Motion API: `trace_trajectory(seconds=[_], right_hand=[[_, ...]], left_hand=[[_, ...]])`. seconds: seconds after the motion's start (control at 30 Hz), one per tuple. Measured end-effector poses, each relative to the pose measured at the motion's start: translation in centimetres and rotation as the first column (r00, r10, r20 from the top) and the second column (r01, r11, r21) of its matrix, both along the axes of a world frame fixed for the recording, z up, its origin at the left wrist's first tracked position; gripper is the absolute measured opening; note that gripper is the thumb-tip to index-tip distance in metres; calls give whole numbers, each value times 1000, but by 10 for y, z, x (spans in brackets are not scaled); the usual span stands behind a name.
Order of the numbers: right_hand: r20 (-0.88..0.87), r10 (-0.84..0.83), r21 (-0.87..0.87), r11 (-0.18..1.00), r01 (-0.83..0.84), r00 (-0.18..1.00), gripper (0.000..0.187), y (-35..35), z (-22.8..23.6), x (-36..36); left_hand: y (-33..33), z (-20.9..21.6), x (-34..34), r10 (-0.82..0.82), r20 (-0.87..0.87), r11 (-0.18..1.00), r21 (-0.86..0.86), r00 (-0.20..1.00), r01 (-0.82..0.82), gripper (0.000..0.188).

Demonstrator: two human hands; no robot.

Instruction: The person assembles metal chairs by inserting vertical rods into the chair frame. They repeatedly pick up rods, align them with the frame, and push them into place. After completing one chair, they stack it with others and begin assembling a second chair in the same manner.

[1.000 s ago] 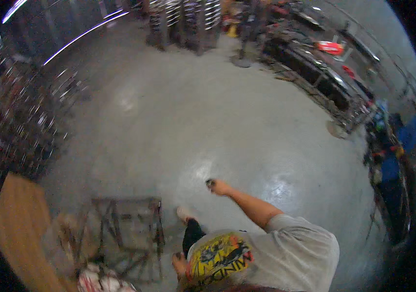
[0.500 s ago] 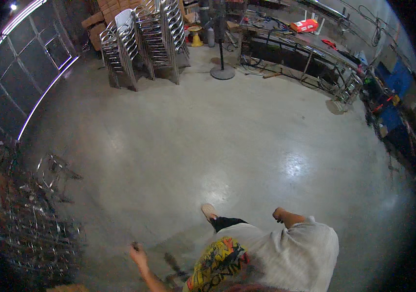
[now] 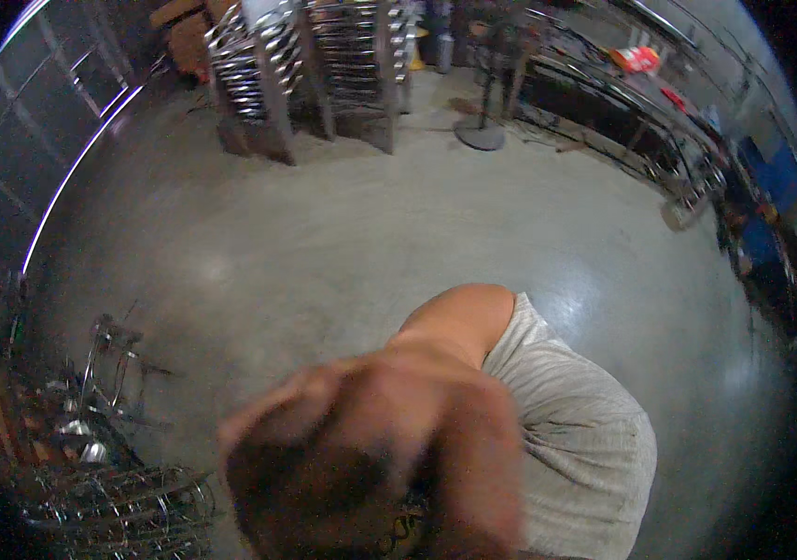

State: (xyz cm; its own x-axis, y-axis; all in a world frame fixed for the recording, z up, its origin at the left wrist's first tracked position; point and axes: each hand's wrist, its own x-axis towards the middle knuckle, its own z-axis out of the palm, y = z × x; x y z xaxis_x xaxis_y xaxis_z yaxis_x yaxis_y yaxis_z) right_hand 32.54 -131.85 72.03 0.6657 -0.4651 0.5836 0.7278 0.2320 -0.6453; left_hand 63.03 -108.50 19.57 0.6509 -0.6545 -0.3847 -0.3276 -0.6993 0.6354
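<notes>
Head view. Tall stacks of shiny metal chairs (image 3: 352,70), far side; black round-based stand (image 3: 480,137), near cluttered dark counter (image 3: 608,91); tangled silvery metal frames (image 3: 118,504), lower left. Right-hand grip (image 3: 352,429): blurred, near lens, obstructing; spread and contents indeterminable. Creased light-grey cloth shirt (image 3: 585,448): behind it, rightward. Floor (image 3: 324,224): smooth, grey.
</notes>
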Motion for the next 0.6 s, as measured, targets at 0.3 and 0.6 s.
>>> trace_trajectory(seconds=[0.3,0.6], right_hand=[[903,-23,-37,990,132,430,23,-150,21,311],[864,293,-288,955,-76,410,30,-379,8,573]], left_hand=[[-187,2,338,127,-259,968,-180,957,-177,49],[-324,-9,533,208,-96,970,-106,973,-218,49]])
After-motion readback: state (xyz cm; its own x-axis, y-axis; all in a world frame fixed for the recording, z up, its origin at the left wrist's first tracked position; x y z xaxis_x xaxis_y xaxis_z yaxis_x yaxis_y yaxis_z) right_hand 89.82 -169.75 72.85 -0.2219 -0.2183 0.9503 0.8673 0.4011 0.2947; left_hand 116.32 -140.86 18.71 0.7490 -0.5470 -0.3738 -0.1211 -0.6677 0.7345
